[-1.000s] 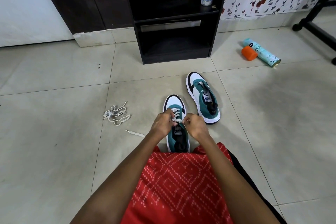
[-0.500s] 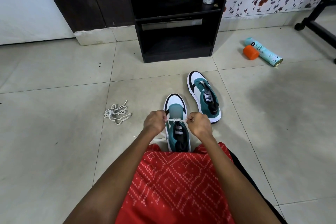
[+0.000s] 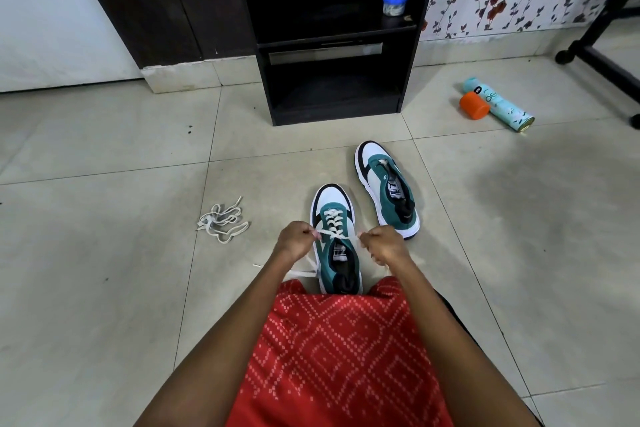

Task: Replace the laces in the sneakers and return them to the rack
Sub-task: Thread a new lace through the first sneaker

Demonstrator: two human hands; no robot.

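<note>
While the green, white and black leather sneaker (image 3: 331, 198) stands upright on the pale tiled floor (image 3: 104, 288), just beyond the person's red patterned garment (image 3: 339, 340), both hands work at its flat white lace (image 3: 333, 222). The left hand (image 3: 296, 245), at the shoe's left side, is clenched on one strand of that lace, pinching it between thumb and curled fingers. The right hand (image 3: 388, 247), at the shoe's right side, grasps the other strand in the same way. Between the two hands the lace runs taut across the tongue, and crossed rows fill the eyelets from the toe end up to that line. A loose tail of it lies on the floor left of the shoe, by the left wrist.

To the right and farther off, apart from the first shoe, sits the matching second sneaker (image 3: 386, 184), toe pointing away. A tangled off-white spare lace (image 3: 223, 224) lies well to the left of both. At the far side stands the black wooden shoe rack (image 3: 332, 97); a small blue-lidded jar (image 3: 394, 3) sits on its upper shelf, at the right. Far right, a pale turquoise spray can (image 3: 504, 106) lies on its side with an orange cap (image 3: 473, 105) just beside it.
</note>
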